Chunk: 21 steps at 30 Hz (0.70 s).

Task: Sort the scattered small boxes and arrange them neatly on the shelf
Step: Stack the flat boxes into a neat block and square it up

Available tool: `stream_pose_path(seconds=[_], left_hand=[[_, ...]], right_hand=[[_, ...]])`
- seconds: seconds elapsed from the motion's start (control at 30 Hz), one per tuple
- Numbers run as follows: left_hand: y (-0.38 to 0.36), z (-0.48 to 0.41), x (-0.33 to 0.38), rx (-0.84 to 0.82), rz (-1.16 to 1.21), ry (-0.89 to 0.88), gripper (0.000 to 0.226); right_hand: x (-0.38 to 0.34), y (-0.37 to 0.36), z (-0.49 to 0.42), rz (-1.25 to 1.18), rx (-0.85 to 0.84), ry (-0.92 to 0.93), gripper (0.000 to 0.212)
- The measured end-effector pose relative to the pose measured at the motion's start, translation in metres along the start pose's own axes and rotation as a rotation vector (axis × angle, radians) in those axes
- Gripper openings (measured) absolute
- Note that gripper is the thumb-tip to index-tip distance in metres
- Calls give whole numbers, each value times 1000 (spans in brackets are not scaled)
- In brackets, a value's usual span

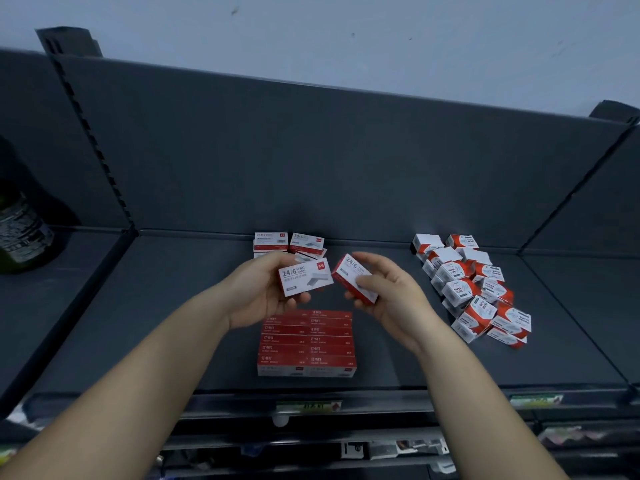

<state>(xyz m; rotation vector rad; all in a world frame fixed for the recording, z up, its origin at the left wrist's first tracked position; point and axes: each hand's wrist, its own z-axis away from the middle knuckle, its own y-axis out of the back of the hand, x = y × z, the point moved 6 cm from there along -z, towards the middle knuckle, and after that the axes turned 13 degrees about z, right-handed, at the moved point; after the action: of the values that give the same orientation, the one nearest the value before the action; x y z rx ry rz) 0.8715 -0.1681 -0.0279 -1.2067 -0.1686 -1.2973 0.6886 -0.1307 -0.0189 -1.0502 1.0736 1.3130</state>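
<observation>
1. Dark grey metal shelf with a matching back panel fills the head view, under a pale wall.
2. On the shelf, near its front edge, red staple boxes sit packed side by side in a tidy block of two columns.
3. Against the back panel, a few more staple boxes lie in a small loose stack.
4. To the right, well apart from the block, a heap of red-and-white paper clip boxes lies jumbled.
5. The left hand is curled around one staple box, printed face up, held above the block.
6. The right hand grips another staple box, tilted, with the thumb across its face.
7. The two held boxes are just beside each other, not touching.
8. A dark bottle stands on the next shelf bay at far left.
</observation>
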Motion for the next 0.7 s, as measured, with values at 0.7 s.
stream_pose_path(seconds=[0.7], left_hand=[[7,7,2,-45,125,-213,26]], right_hand=[[6,-1,5,-242,59,105,12]])
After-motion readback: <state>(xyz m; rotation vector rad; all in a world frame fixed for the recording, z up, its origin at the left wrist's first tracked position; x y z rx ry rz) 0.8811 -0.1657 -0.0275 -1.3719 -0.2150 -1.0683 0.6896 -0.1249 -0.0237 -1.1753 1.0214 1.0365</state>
